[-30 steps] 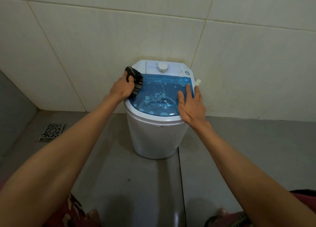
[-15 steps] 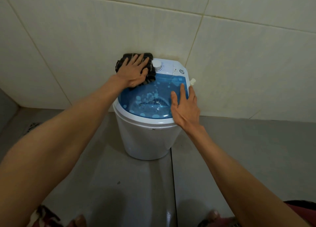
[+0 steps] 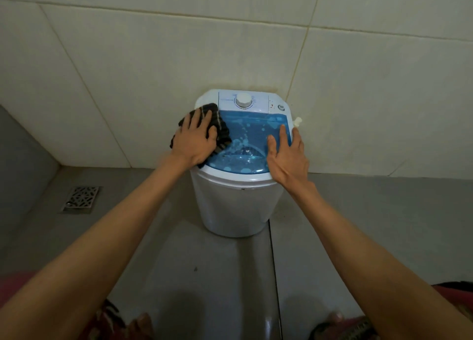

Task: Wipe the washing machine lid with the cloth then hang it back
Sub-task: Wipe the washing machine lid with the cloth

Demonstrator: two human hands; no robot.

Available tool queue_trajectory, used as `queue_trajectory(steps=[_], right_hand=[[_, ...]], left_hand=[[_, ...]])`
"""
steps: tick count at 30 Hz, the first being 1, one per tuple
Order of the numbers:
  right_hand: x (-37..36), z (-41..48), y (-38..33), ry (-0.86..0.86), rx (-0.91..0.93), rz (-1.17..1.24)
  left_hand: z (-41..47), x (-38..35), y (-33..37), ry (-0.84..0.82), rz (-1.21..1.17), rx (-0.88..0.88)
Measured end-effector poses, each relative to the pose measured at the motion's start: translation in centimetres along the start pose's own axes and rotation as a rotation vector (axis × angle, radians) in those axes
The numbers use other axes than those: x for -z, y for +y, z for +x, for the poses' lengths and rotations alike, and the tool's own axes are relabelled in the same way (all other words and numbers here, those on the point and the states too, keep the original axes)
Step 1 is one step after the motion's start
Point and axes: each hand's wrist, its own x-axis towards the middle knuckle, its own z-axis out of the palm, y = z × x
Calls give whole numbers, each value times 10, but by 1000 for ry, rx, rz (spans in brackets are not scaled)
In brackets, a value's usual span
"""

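A small white washing machine point(image 3: 238, 206) stands against the tiled wall. Its see-through blue lid point(image 3: 252, 140) faces up, with a white dial point(image 3: 243, 100) on the panel behind it. A dark striped cloth point(image 3: 220, 124) lies on the lid's left rear part, partly over the rim. My left hand point(image 3: 197, 140) presses flat on the cloth, fingers spread. My right hand point(image 3: 288, 155) rests flat on the lid's right side, holding nothing.
A metal floor drain point(image 3: 81, 199) sits in the grey floor to the left. A small white fitting point(image 3: 297, 121) sticks out at the machine's right. Tiled wall stands right behind the machine. My feet point(image 3: 143, 324) show at the bottom edge.
My left hand has slid the cloth from the rear left corner of the panel down onto the lid's left side. The right hand stays on the lid.
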Motion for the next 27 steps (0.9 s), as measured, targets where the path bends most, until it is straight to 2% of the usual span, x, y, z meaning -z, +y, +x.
queue_trajectory(steps=[5,11,13,15,17,18,20,22,24,27], right_hand=[[4,1,-1,-66,-18,34],[19,8,-3,-146,-103,339],[24,15,-5,-147,-133,452],[31,22,-6,-148,-178,540],[37,24,-6,-36,-198,453],[39,22,-8,61,-171,348],[40,13,-19,162,-9,152],[31,3,-33,62,153,-33],[12,-8,-39,-52,193,-206],[-4,-13,-37,-57,200,-330]], left_hand=[[-49,-15,30,60,138,-125],[-47,-32,94,-72,99,-255],[-43,-34,117,-140,-29,-259],[-38,-19,131,-242,-408,-182],[-33,3,129,-232,-739,-68],[-32,14,122,-171,-786,-47],[-29,30,101,-16,-699,-59],[-23,36,73,94,-490,-48],[-18,34,46,111,-301,25],[-14,18,18,62,-201,118]])
